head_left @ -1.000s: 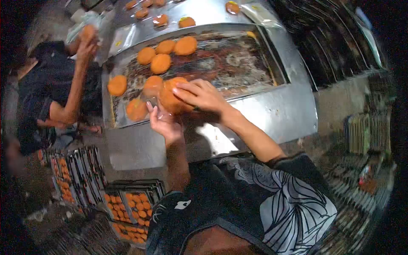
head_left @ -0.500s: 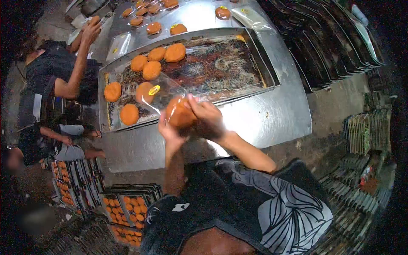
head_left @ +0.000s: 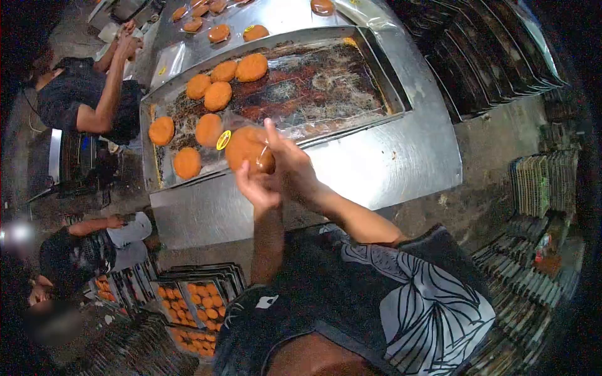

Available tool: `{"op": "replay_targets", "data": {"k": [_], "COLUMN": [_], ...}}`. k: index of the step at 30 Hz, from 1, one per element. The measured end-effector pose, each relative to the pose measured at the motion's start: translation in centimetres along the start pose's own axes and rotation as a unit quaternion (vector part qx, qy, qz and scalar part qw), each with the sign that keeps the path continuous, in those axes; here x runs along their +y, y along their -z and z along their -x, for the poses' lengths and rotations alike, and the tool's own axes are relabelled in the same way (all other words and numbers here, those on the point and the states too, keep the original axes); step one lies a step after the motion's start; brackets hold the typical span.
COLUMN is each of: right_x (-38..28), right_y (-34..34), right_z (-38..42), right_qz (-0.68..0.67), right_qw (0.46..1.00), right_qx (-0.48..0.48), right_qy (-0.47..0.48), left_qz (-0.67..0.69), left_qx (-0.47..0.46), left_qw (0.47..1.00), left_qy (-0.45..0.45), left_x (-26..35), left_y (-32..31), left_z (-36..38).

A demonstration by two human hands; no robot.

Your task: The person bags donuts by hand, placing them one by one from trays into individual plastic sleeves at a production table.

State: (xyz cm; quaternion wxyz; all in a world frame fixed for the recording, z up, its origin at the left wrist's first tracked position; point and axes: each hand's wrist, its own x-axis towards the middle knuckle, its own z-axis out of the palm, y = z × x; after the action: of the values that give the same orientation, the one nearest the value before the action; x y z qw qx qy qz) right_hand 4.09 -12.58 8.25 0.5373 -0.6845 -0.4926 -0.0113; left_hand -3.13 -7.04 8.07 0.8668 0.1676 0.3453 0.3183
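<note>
A round orange-brown bun (head_left: 246,148) sits inside a clear plastic bag with a yellow sticker (head_left: 223,140), held over the near edge of the tray. My left hand (head_left: 258,187) grips the bagged bun from below. On its right side, my right hand (head_left: 291,164) closes round the bag's end, thumb pointing up. Several unwrapped buns (head_left: 217,96) lie in the left part of the worn metal tray (head_left: 338,130). How the bag's mouth is folded is hidden by my hands.
Wrapped buns (head_left: 219,33) lie beyond the tray on the metal table (head_left: 401,156). Stacked dark trays (head_left: 489,56) stand at upper right, racks of buns (head_left: 204,301) at lower left. One person (head_left: 81,94) works at the left; another person (head_left: 78,247) is below.
The bagged bun has shifted slightly left and up, and my right hand now wraps the bag's end. The sticker sits beside the bun. The lower-left person has moved.
</note>
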Motion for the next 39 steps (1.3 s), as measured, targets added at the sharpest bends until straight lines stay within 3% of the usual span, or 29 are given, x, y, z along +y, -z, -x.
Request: {"op": "replay_targets", "data": {"k": [1, 3, 4, 6, 7, 8, 9, 10, 11, 12, 13, 14, 16, 17, 18, 19, 20, 23, 25, 27, 29, 31, 32, 33, 34, 35, 37, 38, 39], "right_x": [0.2, 0.8, 0.2, 3.2, 5.9, 7.1, 7.5, 7.1, 4.9, 5.5, 6.1, 5.4, 4.8, 3.5, 4.6, 6.0, 5.7, 4.5, 4.1, 4.3, 5.0, 5.3, 5.5, 5.9, 6.4, 6.6, 3.6, 2.4, 1.5], "right_y": [-0.1, 0.3, 1.4, 3.1, 4.7, 5.5, 6.0, 5.9, 6.5, 5.9, 5.1, 4.8, 4.1, 5.1, 5.7, 5.2, 6.2, 5.3, 6.5, 6.6, 5.2, 4.6, 4.6, 4.4, 3.8, 3.0, 1.9, 0.7, -0.8], "right_z": [0.6, 2.3, 2.1, 0.6, -0.9, -3.6, -6.5, -9.9, -12.9, -14.8, -14.8, -13.0, -5.8, -1.2, 3.5, 8.7, 11.7, 12.8, 11.1, 12.9, 14.3, 14.1, 12.5, 10.8, 8.9, 6.8, 1.1, -0.7, -1.9], "right_qz": [-0.002, 0.003, 0.036, 0.183, 0.136, 0.091, 0.176, 0.157, 0.183, 0.061, 0.175, 0.173, 0.131, 0.027, -0.100, -0.065, -0.151, -0.071, -0.032, 0.076, 0.120, 0.161, -0.046, -0.247, -0.484, -0.683, -0.542, -0.626, -0.705], "right_qw": [1.000, 0.995, 0.988, 0.962, 0.960, 0.963, 0.978, 0.978, 0.970, 0.988, 0.979, 0.981, 0.991, 0.976, 0.877, 0.902, 0.841, 0.901, 0.893, 0.923, 0.939, 0.950, 0.888, 0.751, 0.647, 0.494, 0.689, 0.650, 0.602], "right_qx": [0.000, 0.096, 0.021, -0.050, -0.140, -0.107, -0.026, 0.038, 0.080, 0.105, 0.105, 0.092, 0.022, -0.109, -0.276, -0.297, -0.364, -0.203, -0.235, -0.153, -0.120, -0.085, -0.153, -0.209, -0.125, -0.031, 0.056, 0.059, 0.062], "right_qy": [0.000, 0.034, -0.148, -0.195, -0.201, -0.230, -0.105, -0.135, -0.137, -0.096, -0.009, 0.000, 0.010, -0.188, -0.381, -0.305, -0.371, -0.376, -0.382, -0.344, -0.300, -0.253, -0.432, -0.575, -0.576, -0.537, -0.478, -0.426, -0.370], "left_qz": [-0.001, -0.094, 0.015, -0.067, -0.151, -0.325, -0.483, -0.531, -0.602, -0.677, -0.734, -0.733, -0.714, -0.702, -0.695, -0.688, -0.652, -0.515, -0.518, -0.537, -0.562, -0.580, -0.543, -0.496, -0.488, -0.479, -0.484, -0.237, -0.137], "left_qx": [0.001, -0.125, -0.233, -0.237, -0.245, -0.315, -0.370, -0.512, -0.468, -0.445, -0.407, -0.408, -0.448, -0.453, -0.454, -0.454, -0.398, -0.331, -0.388, -0.318, -0.338, -0.260, -0.247, -0.230, -0.264, -0.296, -0.278, -0.111, 0.001], "left_qw": [1.000, 0.987, 0.970, 0.965, 0.953, 0.892, 0.789, 0.668, 0.630, 0.529, 0.413, 0.408, 0.506, 0.536, 0.539, 0.542, 0.639, 0.786, 0.762, 0.777, 0.754, 0.751, 0.744, 0.722, 0.721, 0.721, 0.712, 0.925, 0.975], "left_qy": [-0.002, 0.044, 0.070, 0.088, 0.096, 0.008, -0.082, -0.100, -0.147, -0.253, -0.355, -0.360, -0.182, -0.121, -0.142, -0.167, -0.089, 0.089, 0.020, 0.089, 0.038, -0.177, -0.303, -0.424, -0.415, -0.404, -0.426, -0.276, -0.177], "left_x": [0.4, 0.6, -1.0, -2.7, -3.4, -4.6, -6.0, -7.4, -8.9, -10.5, -11.9, -12.5, -12.9, -12.8, -12.5, -12.2, -10.3, -9.9, -9.8, -8.8, -8.3, -9.1, -9.0, -8.9, -7.5, -6.2, -4.8, -2.4, -0.7], "left_y": [0.4, 1.7, 3.2, 3.7, 3.6, 4.4, 5.5, 6.6, 7.1, 9.3, 11.4, 12.7, 13.9, 14.1, 14.1, 13.9, 12.4, 10.8, 9.8, 9.0, 6.7, 7.1, 7.3, 7.6, 6.2, 4.8, 3.4, 0.7, -0.3], "left_z": [0.0, -0.3, -0.4, 0.1, 0.0, 0.0, -0.4, -2.1, -1.6, -2.5, -4.0, -4.9, -6.3, -6.8, -7.1, -7.7, -6.8, -4.8, -4.5, -3.8, -1.2, -1.2, -1.9, -2.6, -1.6, -0.3, 0.2, 1.0, 0.2]}}
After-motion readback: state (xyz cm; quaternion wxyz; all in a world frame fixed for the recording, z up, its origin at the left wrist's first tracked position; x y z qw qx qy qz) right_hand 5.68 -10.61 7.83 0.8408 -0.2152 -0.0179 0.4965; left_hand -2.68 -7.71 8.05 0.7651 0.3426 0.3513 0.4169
